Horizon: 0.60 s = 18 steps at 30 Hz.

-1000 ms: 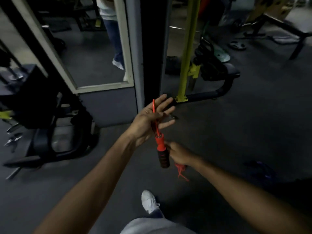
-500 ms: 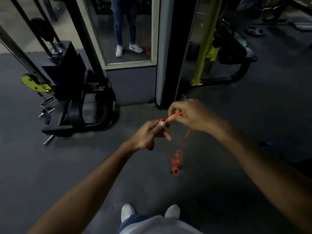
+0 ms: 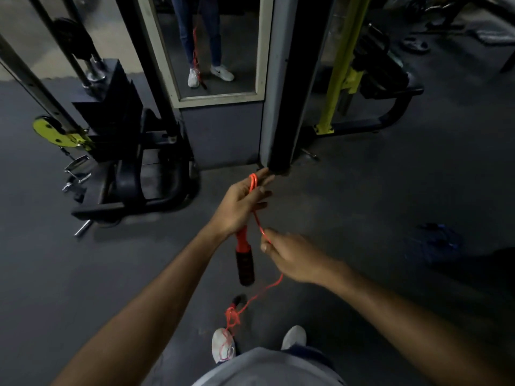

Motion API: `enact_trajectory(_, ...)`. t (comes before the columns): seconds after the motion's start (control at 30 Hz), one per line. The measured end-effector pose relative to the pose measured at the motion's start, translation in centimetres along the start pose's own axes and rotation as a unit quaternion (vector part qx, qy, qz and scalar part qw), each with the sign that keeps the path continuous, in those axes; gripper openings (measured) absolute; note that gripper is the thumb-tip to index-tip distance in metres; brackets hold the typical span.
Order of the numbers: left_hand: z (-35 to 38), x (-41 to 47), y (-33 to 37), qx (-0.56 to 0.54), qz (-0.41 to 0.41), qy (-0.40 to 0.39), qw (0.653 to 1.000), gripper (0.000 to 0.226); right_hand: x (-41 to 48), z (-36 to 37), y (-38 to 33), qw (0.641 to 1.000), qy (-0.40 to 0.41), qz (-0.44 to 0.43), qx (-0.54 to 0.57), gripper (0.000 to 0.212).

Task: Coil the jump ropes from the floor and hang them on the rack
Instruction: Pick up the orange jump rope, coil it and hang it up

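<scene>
Item under inspection: orange jump rope [image 3: 259,221]. Its cord runs near-vertical through the frame, from a small loop [image 3: 253,181] at the top down to a loose tangle [image 3: 232,316] that looks to lie on the floor [image 3: 362,204] just ahead of my left shoe [image 3: 223,345]. One black-and-orange handle [image 3: 244,263] hangs straight down below the heel of my left hand [image 3: 239,207]. The second handle [image 3: 239,299] lies beside the tangle, uncoiled.

Left hand: raised in front of me, palm turned right. The two upper fingers [image 3: 263,174] are nearly straight with the loop passed over them. The lower ones are bent across the cord, and the handle neck is gripped in the palm.

Right hand [image 3: 295,260]: lower and nearer to me, just right of the hanging handle. Thumb and forefinger are closed on the cord, pinching it a short way below the left hand (the other fingers are blurred and I cannot tell how they lie).

Governing relation: the free length lies below and behind the right-hand pinch, and the loop above it. In my judgement the next wrap requires the right hand to carry cord upward and over the left fingers. The right hand is the nearer to the slack.

Coiling is at an early stage. A blue rope [image 3: 440,240] remains on the floor well to the right. I can identify no rack in view.
</scene>
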State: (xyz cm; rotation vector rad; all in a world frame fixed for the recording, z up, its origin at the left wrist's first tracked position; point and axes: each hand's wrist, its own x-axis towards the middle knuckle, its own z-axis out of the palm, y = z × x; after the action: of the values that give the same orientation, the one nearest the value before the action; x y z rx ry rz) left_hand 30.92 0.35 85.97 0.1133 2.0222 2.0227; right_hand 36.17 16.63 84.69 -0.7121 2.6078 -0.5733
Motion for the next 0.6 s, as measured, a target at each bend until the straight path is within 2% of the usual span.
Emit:
enact_trajectory(0.07,-0.2,-0.8,-0.8,0.077,-0.002,-0.025,0.997,0.042,-0.4,-2.5,-1.2,0.998,0.036,-0.032,-0.039,0.013)
enact_trajectory(0.13,-0.1,-1.7,-1.6,0.154,0.019,-0.041,0.987,0.037,-0.2,-6.0,-1.9,0.996,0.067,-0.059,-0.019,0.009)
enact_trajectory(0.17,0.2,-2.2,-1.6,0.153,0.024,-0.039,0.987,0.030,0.2,-7.9,-1.6,0.994,0.079,-0.070,-0.012,0.007)
enact_trajectory(0.2,0.4,-2.6,-1.3,0.134,0.025,-0.036,0.990,0.028,0.9,-9.5,-0.8,0.992,0.095,-0.081,-0.014,0.005)
enact_trajectory(0.27,0.7,-2.9,-0.2,0.101,0.032,-0.030,0.994,0.039,2.6,-11.7,0.9,0.986,0.125,-0.113,0.011,0.007)
enact_trajectory(0.37,1.1,-2.7,1.6,0.019,0.029,-0.048,0.998,0.029,5.2,-9.9,3.4,0.962,0.136,-0.106,0.213,0.003)
enact_trajectory(0.43,1.4,-2.4,2.6,-0.023,0.043,-0.040,0.998,0.023,6.1,-6.5,4.3,0.940,0.118,-0.058,0.314,0.017)
enact_trajectory(0.47,1.6,-2.3,3.1,-0.036,0.053,-0.030,0.997,0.025,6.0,-4.4,4.6,0.940,0.102,-0.008,0.324,0.023)
enact_trajectory(0.53,2.3,-1.8,3.8,-0.094,0.058,0.002,0.994,0.025,4.8,-1.1,4.7,0.957,0.051,0.071,0.276,0.033)
enact_trajectory(0.6,2.9,-1.3,4.1,-0.138,0.061,0.052,0.987,0.025,2.3,0.4,4.2,0.984,0.010,0.036,0.174,0.033)
